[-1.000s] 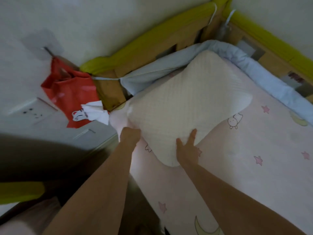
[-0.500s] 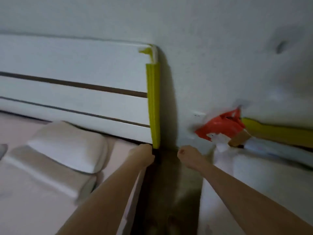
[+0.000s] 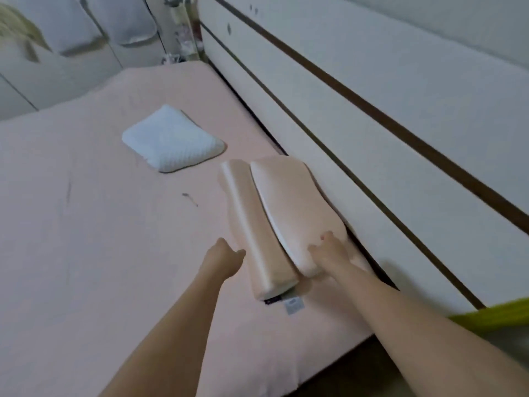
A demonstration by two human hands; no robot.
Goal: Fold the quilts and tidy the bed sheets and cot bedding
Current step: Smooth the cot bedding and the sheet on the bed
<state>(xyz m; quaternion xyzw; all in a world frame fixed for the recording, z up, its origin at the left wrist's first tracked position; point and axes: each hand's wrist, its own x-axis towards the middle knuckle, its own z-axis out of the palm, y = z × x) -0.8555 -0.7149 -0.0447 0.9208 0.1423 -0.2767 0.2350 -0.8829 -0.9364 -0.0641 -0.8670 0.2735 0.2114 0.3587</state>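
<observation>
A pink contoured pillow (image 3: 274, 213) lies on the big bed's pink sheet (image 3: 100, 239), close along the white headboard (image 3: 386, 138). My right hand (image 3: 329, 250) grips the near end of its upper, thicker lobe, fingers curled over the edge. Just left of the pillow's lower roll hovers my left hand (image 3: 224, 257), loosely curled with nothing in it, beside the roll. A white textured pillow (image 3: 171, 141) sits farther back on the sheet, apart from both hands.
A label tag (image 3: 294, 305) sticks out under the pink pillow's near end. Yellow-green padding (image 3: 492, 313) of the cot rail shows at the right edge. Pale wardrobe doors (image 3: 71, 38) stand beyond the far side of the bed.
I have turned from the cot and its cream pillow to the big bed. Both hands left that pillow; my right hand now grips the pink contoured pillow.
</observation>
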